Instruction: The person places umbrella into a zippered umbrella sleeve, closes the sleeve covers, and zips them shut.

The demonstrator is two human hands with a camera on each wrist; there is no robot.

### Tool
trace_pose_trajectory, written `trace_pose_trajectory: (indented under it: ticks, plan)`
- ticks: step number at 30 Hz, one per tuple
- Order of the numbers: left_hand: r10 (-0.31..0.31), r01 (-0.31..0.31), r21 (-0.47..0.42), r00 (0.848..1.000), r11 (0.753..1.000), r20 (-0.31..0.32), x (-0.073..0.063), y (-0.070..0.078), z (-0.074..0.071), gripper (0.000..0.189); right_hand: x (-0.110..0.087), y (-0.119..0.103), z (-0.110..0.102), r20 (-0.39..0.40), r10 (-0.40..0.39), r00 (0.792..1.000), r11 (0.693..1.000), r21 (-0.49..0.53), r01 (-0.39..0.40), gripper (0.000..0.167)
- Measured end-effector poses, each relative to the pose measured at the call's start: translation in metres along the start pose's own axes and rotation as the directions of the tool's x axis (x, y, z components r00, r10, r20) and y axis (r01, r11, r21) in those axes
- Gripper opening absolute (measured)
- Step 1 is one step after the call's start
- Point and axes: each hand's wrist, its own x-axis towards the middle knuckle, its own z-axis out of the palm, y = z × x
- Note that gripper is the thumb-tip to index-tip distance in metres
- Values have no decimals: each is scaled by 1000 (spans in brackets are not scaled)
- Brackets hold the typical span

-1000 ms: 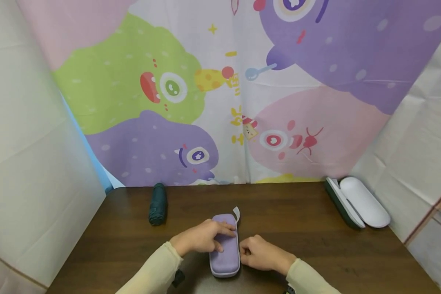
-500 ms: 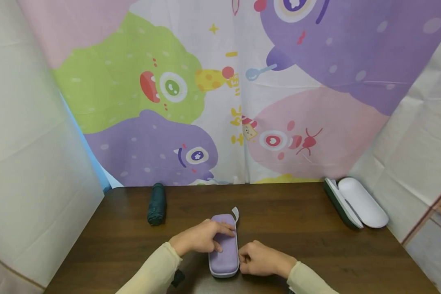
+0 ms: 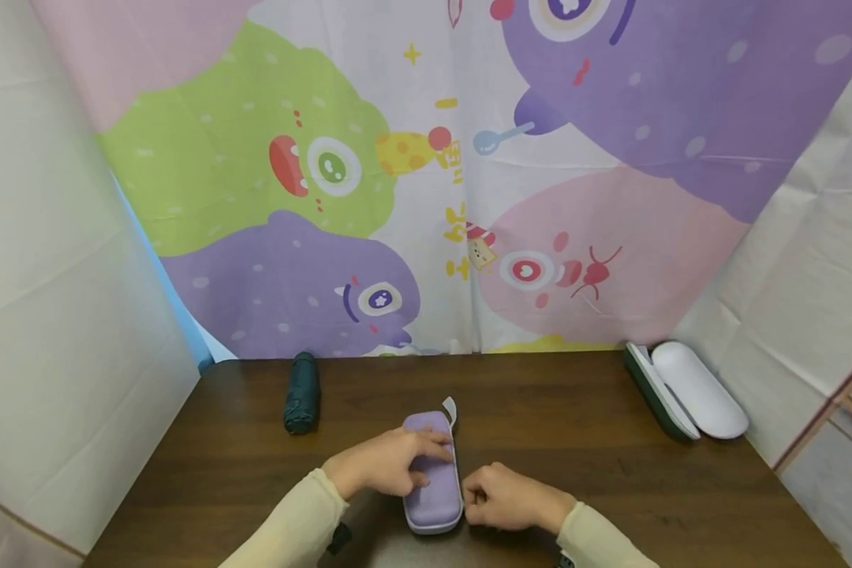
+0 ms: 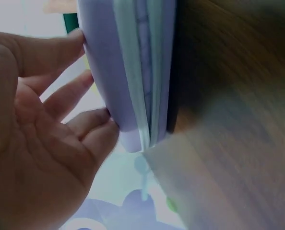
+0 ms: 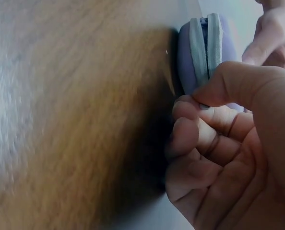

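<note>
A lavender zip case (image 3: 436,489) lies lengthwise on the brown table, a pale loop strap (image 3: 450,410) at its far end. My left hand (image 3: 390,461) rests on the top, and in the left wrist view its fingertips (image 4: 87,79) press the case without wrapping round it. At the right side of the case, my right hand (image 3: 507,497) has its fingers curled. Thumb and forefinger pinch the zipper pull (image 5: 205,106), mostly hidden, with only a small grey bit showing. Beyond those fingers, the zipper tapes (image 5: 198,48) stand apart with a dark gap between them.
A dark green folded umbrella (image 3: 302,394) lies at the back left of the table (image 3: 554,410). An open glasses case (image 3: 699,390), white inside and dark green outside, sits at the back right. A cartoon-print cloth (image 3: 426,300) hangs behind the table.
My right hand has slid slightly toward the near end along the side of the case, still pinching. The far end of the case has turned a little left; my left hand stays on top.
</note>
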Motion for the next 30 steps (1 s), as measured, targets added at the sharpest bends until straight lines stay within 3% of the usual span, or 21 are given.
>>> trace_pose_trajectory:
  ticks: [9,16,25,30]
  plan:
    - [-82,83,123,997,989,-14,-14,10,-1,50,2,11,-13,9,69,998,996,58,-69,21]
    - [-113,120,279,993,953,-43,-18,13,-4,57,11,24,-22,-10,77,997,996,45,-76,22]
    - [-77,120,330,987,936,-139,-23,11,-2,56,24,29,-32,-37,68,997,997,-26,-69,19]
    - [-100,150,344,982,927,-160,-23,15,-2,58,30,29,-35,-62,22,998,998,-55,-25,16]
